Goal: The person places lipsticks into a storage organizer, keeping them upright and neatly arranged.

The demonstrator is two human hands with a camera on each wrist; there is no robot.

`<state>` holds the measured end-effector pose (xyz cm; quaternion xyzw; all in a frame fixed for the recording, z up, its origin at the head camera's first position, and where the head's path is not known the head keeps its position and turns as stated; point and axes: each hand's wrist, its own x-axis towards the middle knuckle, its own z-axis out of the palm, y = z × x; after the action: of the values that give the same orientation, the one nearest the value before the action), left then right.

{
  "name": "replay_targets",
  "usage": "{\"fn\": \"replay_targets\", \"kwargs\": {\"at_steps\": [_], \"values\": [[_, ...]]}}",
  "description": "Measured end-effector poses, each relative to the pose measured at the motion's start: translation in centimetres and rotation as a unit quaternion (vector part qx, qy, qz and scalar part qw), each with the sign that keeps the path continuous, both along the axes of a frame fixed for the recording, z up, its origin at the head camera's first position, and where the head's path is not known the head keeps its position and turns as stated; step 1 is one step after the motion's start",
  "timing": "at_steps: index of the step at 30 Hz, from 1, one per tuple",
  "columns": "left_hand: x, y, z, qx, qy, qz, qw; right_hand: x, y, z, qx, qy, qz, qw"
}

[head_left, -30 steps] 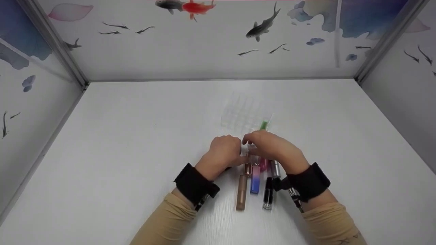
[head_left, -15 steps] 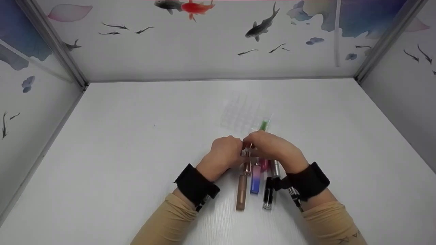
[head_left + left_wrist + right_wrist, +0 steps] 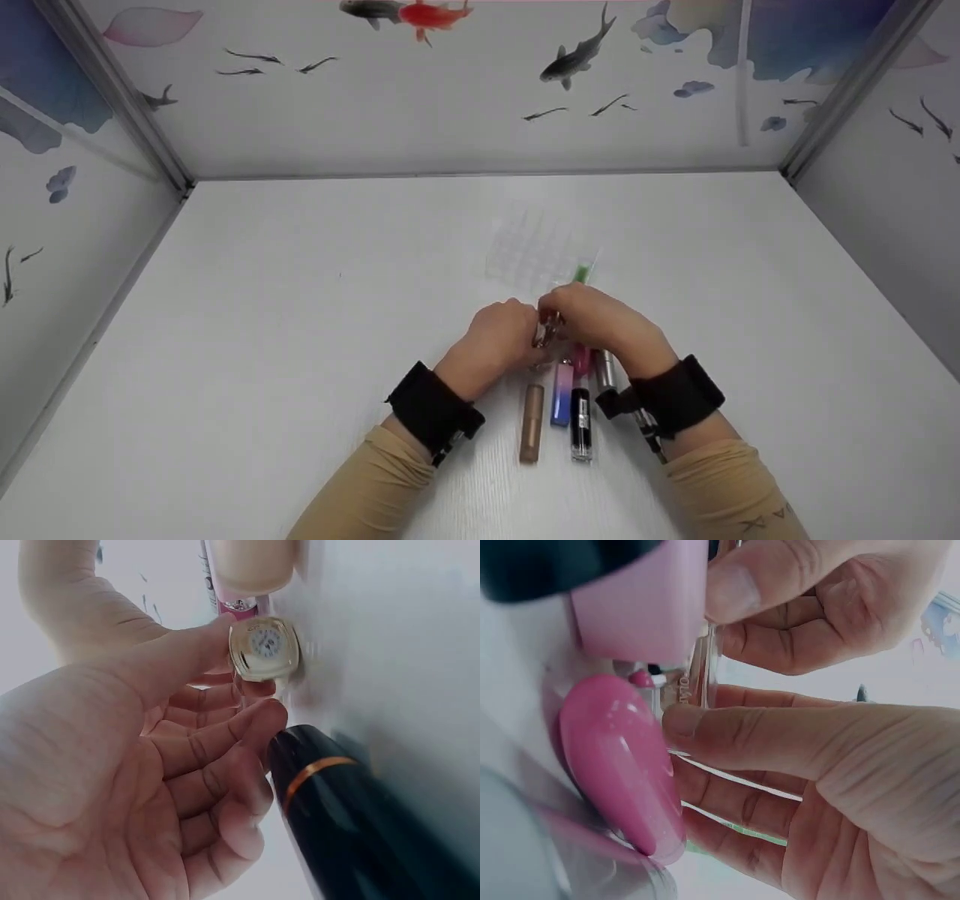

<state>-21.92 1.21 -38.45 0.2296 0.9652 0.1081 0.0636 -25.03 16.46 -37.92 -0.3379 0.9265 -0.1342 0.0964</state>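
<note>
Between the two hands lies a gold-ended lip gloss tube (image 3: 550, 328) with a clear body. My left hand (image 3: 504, 334) pinches it by thumb and fingers near its gold square end, which faces the left wrist camera. On the clear lettered part, my right hand (image 3: 780, 742) presses thumb against fingers, gripping it too. Close below the left fingers is a dark tube with a gold ring (image 3: 360, 817). A glossy pink rounded tube (image 3: 619, 757) lies beside the right thumb. Nearer the body are a bronze tube (image 3: 532, 424), a pink-and-blue tube (image 3: 562, 394) and a black-capped tube (image 3: 581, 424).
A clear compartmented tray (image 3: 525, 247) sits beyond the hands, with a green tube (image 3: 581, 274) at its near right corner. A silver tube (image 3: 605, 371) lies by the right wrist. Printed panels (image 3: 465, 120) enclose the white table (image 3: 262, 337) at back and sides.
The gold-ended tube has left its place above the bronze tube and is now tilted between both hands' fingers. The black-capped tube has rolled slightly left, showing its label.
</note>
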Motion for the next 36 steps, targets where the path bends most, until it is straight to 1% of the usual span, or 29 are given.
{"fn": "replay_targets", "kwargs": {"at_steps": [1,4,7,10,13,15,18,21,23,25,27,29,31,33,36], "values": [[0.0,-0.1,0.0,0.006,-0.003,-0.002,1.0,0.0,0.1,0.1,-0.001,-0.004,-0.003,1.0],[-0.2,-0.4,0.4,0.019,-0.017,-0.005,0.9997,0.0,0.4,0.5,-0.006,0.001,0.0,1.0],[-0.4,-0.8,1.0,0.045,-0.028,-0.006,0.9986,0.0,0.7,1.2,-0.024,0.02,0.008,0.9995],[-0.6,-1.1,1.5,0.075,-0.016,-0.01,0.997,0.0,1.1,1.9,-0.059,0.037,0.008,0.9975],[-0.9,-1.2,1.5,0.111,0.017,-0.009,0.9937,0.2,1.4,2.8,-0.106,0.036,-0.004,0.9937],[-1.1,-1.1,1.4,0.14,0.041,-0.008,0.9893,0.3,1.5,3.3,-0.13,0.043,-0.011,0.9905],[-1.3,-0.9,1.1,0.191,0.068,0.001,0.9793,0.4,1.6,3.9,-0.161,0.063,-0.022,0.9847],[-1.6,-0.7,1.0,0.249,0.075,0.011,0.9656,0.4,1.6,4.1,-0.185,0.093,-0.037,0.9775],[-1.7,-0.7,0.9,0.274,0.082,0.019,0.9581,0.4,1.6,4.2,-0.203,0.107,-0.051,0.972],[-1.8,-0.7,0.9,0.285,0.092,0.03,0.9536,0.3,1.6,4.1,-0.22,0.122,-0.059,0.9661],[-1.9,-0.7,0.8,0.286,0.107,0.042,0.9513,0.3,1.5,4.1,-0.235,0.136,-0.065,0.9603],[-1.9,-0.7,0.7,0.284,0.12,0.055,0.9497,0.3,1.3,4.1,-0.247,0.15,-0.065,0.9551],[-1.9,-0.7,0.7,0.29,0.127,0.063,0.9463,0.4,1.1,4.1,-0.257,0.163,-0.062,0.9505],[-2.0,-0.7,0.7,0.299,0.132,0.067,0.9426,0.4,1.0,4.1,-0.26,0.175,-0.062,0.9476],[-2.1,-0.6,0.7,0.316,0.139,0.069,0.9361,0.4,0.9,4.0,-0.259,0.183,-0.065,0.9463]]}}
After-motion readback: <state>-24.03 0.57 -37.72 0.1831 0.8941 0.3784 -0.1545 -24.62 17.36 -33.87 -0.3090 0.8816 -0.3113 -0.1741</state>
